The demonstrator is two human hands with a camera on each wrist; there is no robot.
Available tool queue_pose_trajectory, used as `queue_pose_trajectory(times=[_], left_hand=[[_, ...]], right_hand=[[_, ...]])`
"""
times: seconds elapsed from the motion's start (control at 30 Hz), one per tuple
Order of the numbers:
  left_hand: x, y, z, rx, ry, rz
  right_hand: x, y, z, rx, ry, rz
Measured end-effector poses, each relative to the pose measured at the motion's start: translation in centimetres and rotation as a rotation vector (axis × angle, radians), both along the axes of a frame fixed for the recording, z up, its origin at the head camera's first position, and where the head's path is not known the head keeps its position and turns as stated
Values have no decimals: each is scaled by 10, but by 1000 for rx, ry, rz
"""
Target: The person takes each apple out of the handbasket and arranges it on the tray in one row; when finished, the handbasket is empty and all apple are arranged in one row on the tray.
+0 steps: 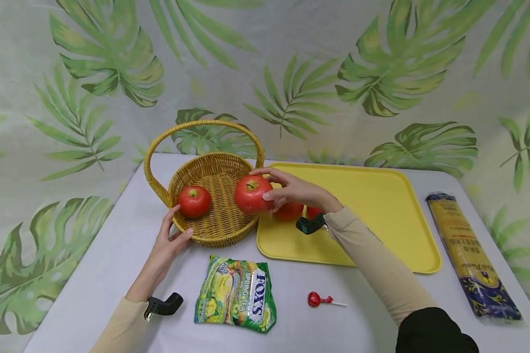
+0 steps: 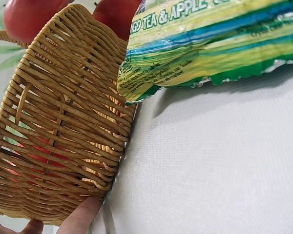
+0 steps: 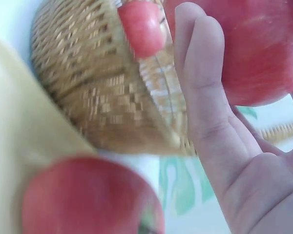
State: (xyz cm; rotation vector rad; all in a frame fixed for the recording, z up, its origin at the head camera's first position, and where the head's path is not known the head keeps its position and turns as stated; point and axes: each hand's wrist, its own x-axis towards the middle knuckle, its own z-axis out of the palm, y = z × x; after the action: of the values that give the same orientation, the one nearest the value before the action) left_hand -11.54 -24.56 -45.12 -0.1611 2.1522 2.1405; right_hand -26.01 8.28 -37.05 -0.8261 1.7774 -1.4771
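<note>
In the head view my right hand [image 1: 298, 189] grips a red apple [image 1: 251, 195] over the right side of the wicker basket [image 1: 223, 240]. The right wrist view shows this held apple [image 3: 263, 48] close up, fingers along its side. Another apple [image 1: 194, 201] lies inside the basket at the left. My left hand [image 1: 168, 247] holds the basket's near left edge, thumb and fingers spread along it. Seen from the left wrist, fingertips [image 2: 80, 214] lie against the woven wall [image 2: 63, 122]. Partly hidden under my right hand, more apples [image 1: 290, 211] sit on the yellow tray [image 1: 362, 196].
A green Fox's candy bag [image 1: 236, 294] lies in front of the basket. Right of it is a red lollipop [image 1: 314, 299]. At the far right lies a long yellow and blue packet [image 1: 472, 255]. The basket's tall handle [image 1: 203, 122] arches up at the back.
</note>
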Motion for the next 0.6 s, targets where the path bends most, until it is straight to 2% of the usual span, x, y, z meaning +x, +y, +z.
queue_pose_trajectory(times=[0.33, 0.6], left_hand=[[0, 1, 1, -11, -14, 4], [0, 1, 2, 1, -8, 0]], right_hand=[[1, 82, 1, 17, -10, -163], [9, 152, -1, -18, 4, -271]])
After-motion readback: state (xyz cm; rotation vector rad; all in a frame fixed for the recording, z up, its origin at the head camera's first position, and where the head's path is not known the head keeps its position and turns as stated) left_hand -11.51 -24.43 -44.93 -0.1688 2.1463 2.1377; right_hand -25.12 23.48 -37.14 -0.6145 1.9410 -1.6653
